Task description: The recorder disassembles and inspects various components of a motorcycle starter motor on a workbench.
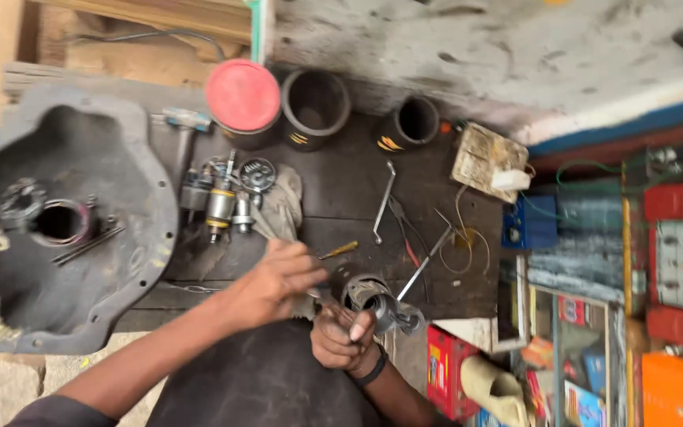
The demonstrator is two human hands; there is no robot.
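My left hand (272, 283) comes in from the lower left and grips a thin tool, its tip reaching toward a round metal motor housing (367, 294) at the bench's front edge. My right hand (341, 336), with a dark wristband, is closed around the lower end of that housing from below. A small yellow-handled tool (338, 251) lies just beyond my left hand's fingers. Behind it, several small motor parts (227, 198) and a dirty rag (282, 207) lie on the dark wooden bench (341, 186).
A large grey cast bell housing (57, 221) fills the left. At the back stand a red-lidded can (243, 99) and two black cylinders (315, 107). Wrenches and pliers (393, 209) lie at centre. Coloured boxes and a blue box (530, 223) crowd the right.
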